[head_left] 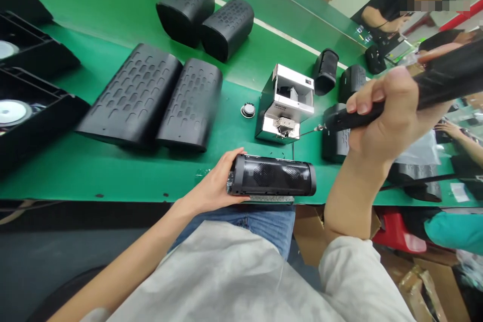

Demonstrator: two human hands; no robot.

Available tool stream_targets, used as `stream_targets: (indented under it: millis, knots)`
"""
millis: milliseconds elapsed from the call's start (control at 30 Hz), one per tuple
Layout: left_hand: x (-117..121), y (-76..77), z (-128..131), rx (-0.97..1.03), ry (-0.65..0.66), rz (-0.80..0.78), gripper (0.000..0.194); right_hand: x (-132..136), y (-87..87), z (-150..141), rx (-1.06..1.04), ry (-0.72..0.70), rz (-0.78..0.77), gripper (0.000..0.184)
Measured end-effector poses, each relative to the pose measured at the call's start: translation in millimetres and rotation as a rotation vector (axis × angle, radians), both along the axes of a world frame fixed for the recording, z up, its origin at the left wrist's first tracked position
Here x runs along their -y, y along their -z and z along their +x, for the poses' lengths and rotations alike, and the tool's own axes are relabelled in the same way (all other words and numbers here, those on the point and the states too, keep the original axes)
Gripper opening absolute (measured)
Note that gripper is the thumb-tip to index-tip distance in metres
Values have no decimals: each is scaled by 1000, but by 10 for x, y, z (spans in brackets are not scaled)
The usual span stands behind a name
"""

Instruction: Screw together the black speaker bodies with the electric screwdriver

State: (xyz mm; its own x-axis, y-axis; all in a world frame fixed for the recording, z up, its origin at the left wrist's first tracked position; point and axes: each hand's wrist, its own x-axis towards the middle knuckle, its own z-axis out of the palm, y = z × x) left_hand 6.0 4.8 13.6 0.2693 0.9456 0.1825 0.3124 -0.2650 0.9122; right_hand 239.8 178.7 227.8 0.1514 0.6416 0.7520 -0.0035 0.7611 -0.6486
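A: Head view. Grips?
B: Left grip (217, 181) is wrapped round the left end of the black speaker unit (277, 176). Unit lies at the near edge of the counter (124, 181), mid-scene, bubble wrap (269, 199) under it. Right grip (394, 110) is clenched on a black power screwdriver (445, 80), its bit (309, 132) pointing left at the front of the white-fronted box (283, 104).
A: Risks?
B: Unit's close to the edge: slack left hold plus a knock could drop it. Long bit goes in at a slant, so side load could bend it or shove the box. Loose round driver (248, 109) sits just left of the box; a wide tool sweep might hit it. A bit slip could scratch the unit's face.
A: Unclear?
B: Can't tell if the bit tip touches the box. Unit's left end is partly behind the hand. Screwdriver's rear is cut off at right; far-left housings (56, 115) are cropped, blurred.
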Motion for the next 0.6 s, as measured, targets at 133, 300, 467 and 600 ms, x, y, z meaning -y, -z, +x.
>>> stream_targets:
  millis: [133, 300, 467, 600]
  knots:
    - [-6, 13, 0, 1, 4, -8, 121, -59, 6, -178, 8, 20, 77, 24]
    - [0, -10, 6, -5, 2, -11, 123, -310, 153, -256, 90, 61, 9, 31]
    - [-2, -2, 9, -2, 0, -10, 124, -306, 182, -154, 64, 10, -74, 37]
    - [-6, 27, 3, -4, 10, -17, 123, -82, 68, 8, 22, -47, -117, 35]
